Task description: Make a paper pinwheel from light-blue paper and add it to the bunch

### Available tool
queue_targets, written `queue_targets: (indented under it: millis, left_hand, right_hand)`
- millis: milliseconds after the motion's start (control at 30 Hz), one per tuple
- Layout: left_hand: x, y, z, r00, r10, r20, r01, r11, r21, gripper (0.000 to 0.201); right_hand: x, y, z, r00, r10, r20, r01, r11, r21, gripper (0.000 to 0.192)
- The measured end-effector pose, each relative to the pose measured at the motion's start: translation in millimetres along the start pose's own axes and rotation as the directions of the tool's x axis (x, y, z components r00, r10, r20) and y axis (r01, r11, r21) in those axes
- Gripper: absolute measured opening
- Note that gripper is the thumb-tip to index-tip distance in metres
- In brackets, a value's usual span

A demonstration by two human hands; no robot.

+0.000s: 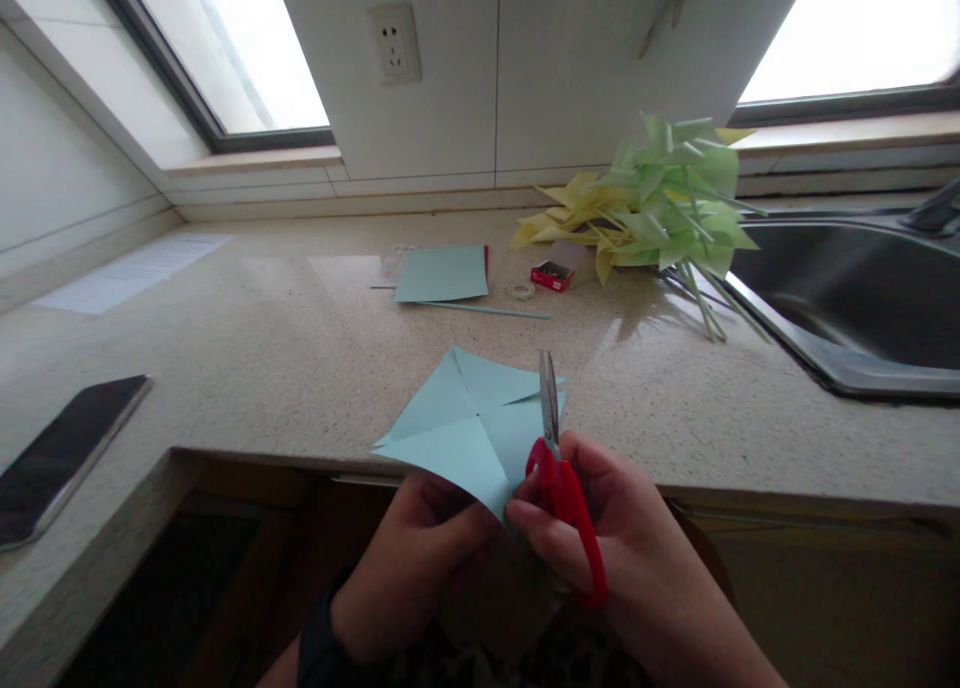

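A square of light blue paper [450, 408] is held over the counter's front edge, with crease lines crossing at a dark centre dot. Slits run in from its corners; those at the left and right stand slightly apart. My left hand [420, 558] pinches the paper's near corner from below. In my right hand [607, 528] are red-handled scissors [559, 478], blades pointing away and nearly closed, over the paper's right side. The thumb and fingertips of that hand also touch the near corner. Some fingers of both hands are hidden.
A stack of blue paper [442, 273], a thin stick [487, 311], a tape roll [520, 290] and a small red box [553, 273] lie farther back. Green and yellow paper pinwheels [667, 208] lie beside the sink [862, 308]. A phone [67, 458] and printed sheet [135, 273] are left.
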State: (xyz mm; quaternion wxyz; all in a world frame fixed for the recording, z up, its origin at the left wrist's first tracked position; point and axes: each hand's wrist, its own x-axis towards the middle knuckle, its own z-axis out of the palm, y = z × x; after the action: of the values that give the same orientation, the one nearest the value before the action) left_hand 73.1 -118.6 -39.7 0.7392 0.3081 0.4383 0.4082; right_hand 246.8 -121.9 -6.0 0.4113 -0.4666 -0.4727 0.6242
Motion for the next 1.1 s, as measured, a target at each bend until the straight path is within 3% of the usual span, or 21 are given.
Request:
queue_targets:
  millis: [333, 567, 767, 933, 1100]
  left_hand:
    - [0, -4, -2.6, 0.996, 0.094, -0.006, -0.093, 0.991, 0.100, 0.020]
    - [-3, -5, -7.6, 0.998, 0.057, -0.020, -0.056, 0.996, 0.068, 0.028]
    - [-16, -4, -7.9, 0.988, 0.089, 0.129, -0.107, 0.985, 0.136, 0.035]
    - [-18, 5, -1.2, 0.994, 0.105, -0.015, -0.097, 0.960, 0.262, 0.030]
    - [-16, 14, -4.6, 0.991, 0.119, -0.067, -0.096, 0.956, 0.277, 0.028]
  right_hand:
    - [-1, -1, 1, 0.999, 0.033, 0.001, -0.033, 0.999, -0.032, 0.023]
    - [0, 1, 1, 1.000, 0.005, -0.022, -0.006, 0.999, -0.031, 0.024]
    - [-2, 5, 3, 0.997, -0.040, -0.059, 0.039, 0.999, -0.019, 0.025]
    - [0, 12, 6, 0.995, -0.059, -0.075, 0.056, 0.998, -0.038, 0.024]
    - [-1, 19, 5, 0.991, -0.120, -0.064, 0.116, 0.991, -0.067, 0.020]
